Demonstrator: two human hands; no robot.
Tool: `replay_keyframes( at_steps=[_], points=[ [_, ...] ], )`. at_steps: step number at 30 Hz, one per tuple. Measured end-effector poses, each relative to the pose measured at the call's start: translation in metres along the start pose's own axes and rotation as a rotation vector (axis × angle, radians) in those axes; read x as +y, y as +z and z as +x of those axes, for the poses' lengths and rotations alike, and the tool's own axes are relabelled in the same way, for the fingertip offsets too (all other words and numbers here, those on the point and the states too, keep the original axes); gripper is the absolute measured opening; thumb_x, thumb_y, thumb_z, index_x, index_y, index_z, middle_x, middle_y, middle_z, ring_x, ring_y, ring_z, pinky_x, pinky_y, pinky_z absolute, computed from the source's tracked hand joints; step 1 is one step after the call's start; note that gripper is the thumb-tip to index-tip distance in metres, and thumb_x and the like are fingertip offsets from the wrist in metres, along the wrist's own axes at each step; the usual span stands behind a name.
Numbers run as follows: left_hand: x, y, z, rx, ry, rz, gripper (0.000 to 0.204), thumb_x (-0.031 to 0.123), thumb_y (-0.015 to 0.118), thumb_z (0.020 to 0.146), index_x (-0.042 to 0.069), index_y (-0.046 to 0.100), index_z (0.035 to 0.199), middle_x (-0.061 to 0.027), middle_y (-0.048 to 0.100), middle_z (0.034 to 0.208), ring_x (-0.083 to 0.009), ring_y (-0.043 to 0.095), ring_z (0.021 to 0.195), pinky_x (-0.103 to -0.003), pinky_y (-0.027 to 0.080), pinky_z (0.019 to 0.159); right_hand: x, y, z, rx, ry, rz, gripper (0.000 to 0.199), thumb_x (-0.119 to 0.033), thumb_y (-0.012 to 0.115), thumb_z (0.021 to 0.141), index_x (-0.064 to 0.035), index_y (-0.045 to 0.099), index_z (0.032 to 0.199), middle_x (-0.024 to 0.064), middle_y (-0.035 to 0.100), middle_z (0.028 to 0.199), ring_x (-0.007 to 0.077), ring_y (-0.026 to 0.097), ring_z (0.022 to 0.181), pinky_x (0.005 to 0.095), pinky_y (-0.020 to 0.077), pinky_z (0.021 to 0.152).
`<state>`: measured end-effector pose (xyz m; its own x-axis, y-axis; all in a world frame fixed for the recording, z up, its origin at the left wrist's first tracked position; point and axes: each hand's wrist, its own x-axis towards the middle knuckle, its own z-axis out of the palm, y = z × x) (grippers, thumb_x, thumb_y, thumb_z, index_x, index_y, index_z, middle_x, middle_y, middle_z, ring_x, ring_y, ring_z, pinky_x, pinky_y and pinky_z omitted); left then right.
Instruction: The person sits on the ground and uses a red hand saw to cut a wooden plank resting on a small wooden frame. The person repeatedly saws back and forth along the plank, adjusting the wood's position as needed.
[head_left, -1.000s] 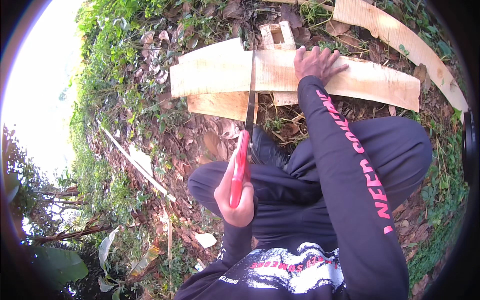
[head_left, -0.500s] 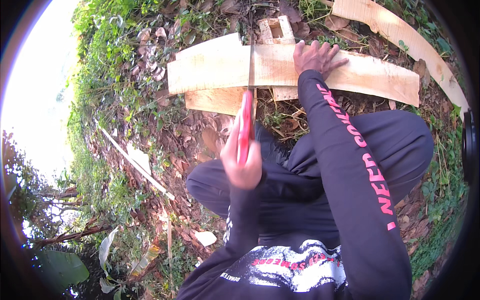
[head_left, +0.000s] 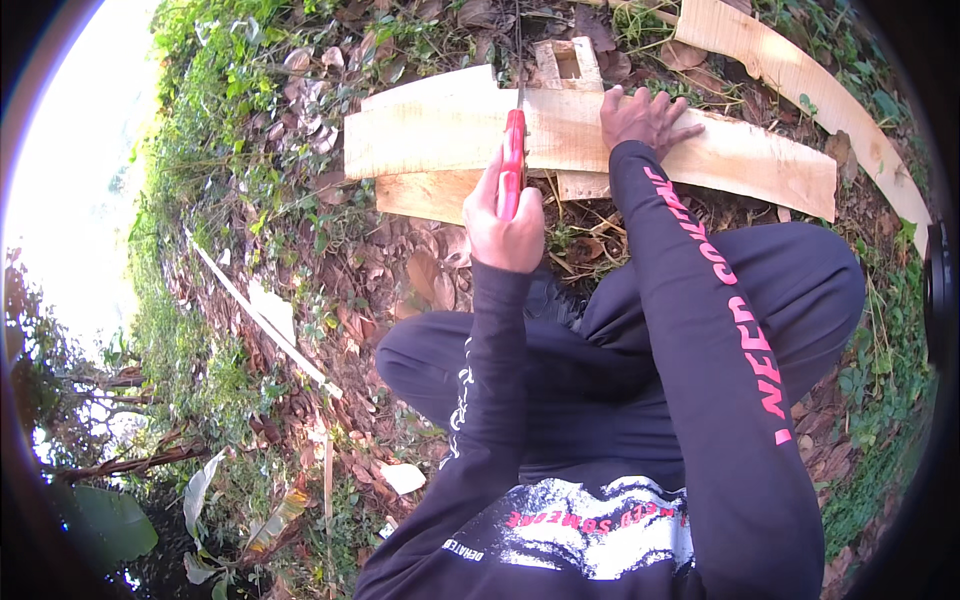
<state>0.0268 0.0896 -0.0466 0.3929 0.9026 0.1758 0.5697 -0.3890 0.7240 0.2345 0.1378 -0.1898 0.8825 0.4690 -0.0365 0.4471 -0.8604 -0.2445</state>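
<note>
Handsaw point(head_left: 513, 160), red-handled, stands across the long pale wooden plank point(head_left: 450, 125) lying on leaf-littered ground point(head_left: 300, 260) in front of the crouching person. Left hand point(head_left: 505, 225): fingers wrapped tight around the red handle, blade running away from the body over the plank's near edge; the blade itself is thin and hard to follow. Right hand point(head_left: 645, 115): palm down, fingers spread flat on the plank just right of the saw, pinning it. Plank rests on a shorter board point(head_left: 430, 195) underneath; a small wooden block with a square hole point(head_left: 567, 62) sits just behind. A second curved plank point(head_left: 800, 75) lies apart, upper right. Progress, judged: cut in hand, plank not yet parted, depth of kerf cannot be told.
</note>
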Motion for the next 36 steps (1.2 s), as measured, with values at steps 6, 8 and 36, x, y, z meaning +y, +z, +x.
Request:
replay_keyframes(
  at_steps=[6, 8, 36],
  points=[
    [0.067, -0.053, -0.082, -0.004, -0.241, -0.437, 0.073, -0.016, 0.039, 0.072, -0.011, 0.047, 0.144, -0.0227, 0.056, 0.145, -0.0244, 0.054, 0.135, -0.028, 0.041, 0.108, 0.004, 0.007, -0.001, 0.046, 0.005, -0.004, 0.056, -0.052, 0.044, 0.095, -0.0093, 0.071, 0.118, 0.0155, 0.059, 0.133, 0.0372, 0.034, 0.145, 0.0746, 0.0045, 0.117],
    [0.063, -0.047, -0.072, 0.010, -0.223, -0.392, 0.072, -0.015, 0.041, 0.072, -0.011, 0.047, 0.144, -0.0235, 0.059, 0.142, -0.0233, 0.060, 0.129, -0.029, 0.045, 0.104, 0.001, 0.005, -0.002, 0.050, -0.002, -0.006, 0.056, -0.052, 0.045, 0.094, -0.0096, 0.071, 0.118, 0.0157, 0.059, 0.133, 0.0372, 0.034, 0.145, 0.0749, 0.0059, 0.117],
    [0.006, -0.010, -0.011, -0.047, -0.176, -0.243, 0.067, -0.012, 0.046, 0.076, -0.012, 0.048, 0.143, -0.0242, 0.065, 0.129, -0.0190, 0.067, 0.105, -0.027, 0.051, 0.091, 0.003, 0.006, 0.001, 0.113, -0.039, -0.027, 0.056, -0.054, 0.047, 0.093, -0.0087, 0.072, 0.115, 0.0154, 0.061, 0.131, 0.0365, 0.035, 0.144, 0.0757, 0.0075, 0.116]
  ],
)
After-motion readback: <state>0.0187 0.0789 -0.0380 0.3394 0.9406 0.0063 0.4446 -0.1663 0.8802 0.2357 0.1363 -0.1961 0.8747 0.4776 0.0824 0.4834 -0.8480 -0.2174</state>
